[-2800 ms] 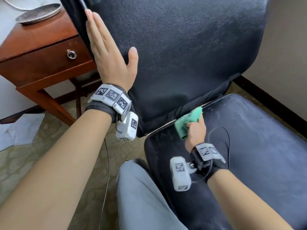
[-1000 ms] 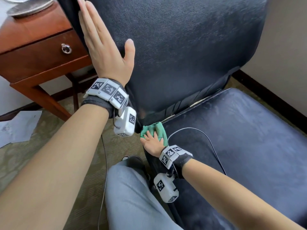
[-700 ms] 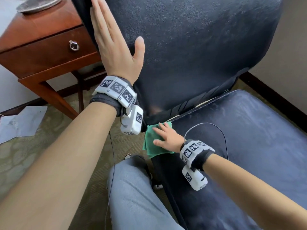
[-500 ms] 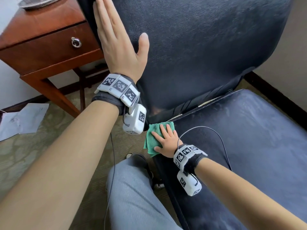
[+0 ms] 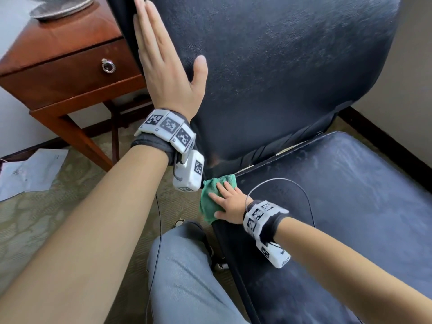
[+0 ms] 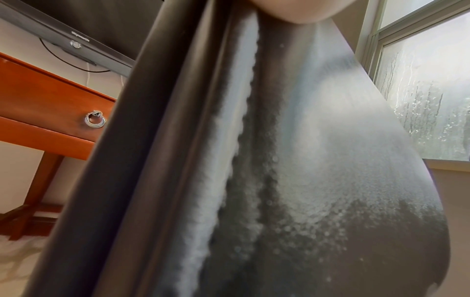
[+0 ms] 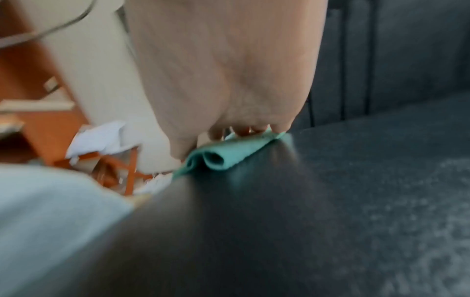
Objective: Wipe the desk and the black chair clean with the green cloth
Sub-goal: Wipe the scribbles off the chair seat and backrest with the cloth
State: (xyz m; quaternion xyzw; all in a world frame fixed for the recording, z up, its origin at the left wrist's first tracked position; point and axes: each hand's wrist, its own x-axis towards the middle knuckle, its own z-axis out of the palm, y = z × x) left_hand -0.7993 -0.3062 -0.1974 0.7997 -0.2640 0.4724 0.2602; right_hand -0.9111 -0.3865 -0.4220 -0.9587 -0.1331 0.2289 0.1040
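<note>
From the head camera I see my left hand (image 5: pixel 168 73) flat against the backrest of the black chair (image 5: pixel 280 66), fingers straight and together, thumb spread, right at the backrest's left edge. My right hand (image 5: pixel 230 204) lies fingers outstretched on the green cloth (image 5: pixel 209 202), pressing it onto the seat's back left corner, just below the gap where seat meets backrest. The cloth droops over the seat's left edge. The rest of the seat stretches off to the right, open, with a thin cable (image 5: pixel 292 183) looping across it from my right wrist. Left of the chair stands the wooden desk (image 5: pixel 65 66), its drawer pull (image 5: pixel 108 65) showing, a metal tray (image 5: pixel 60 7) on top; I cannot tell what the tray holds. Papers (image 5: pixel 28 171) lie on the carpet below. My knee in grey trousers (image 5: pixel 187 277) sits just beside the seat's left edge.

The left wrist view runs up the backrest's side edge (image 6: pixel 178 140), with the desk (image 6: pixel 45 112) beyond it at left and a rain-streaked window (image 6: pixel 427 100) at right. Only a sliver of palm shows.

The right wrist view, blurred, shows my fingertips (image 7: pixel 244 129) flat on the folded cloth (image 7: pixel 223 154) at the seat's rim, seat surface open to the right.
</note>
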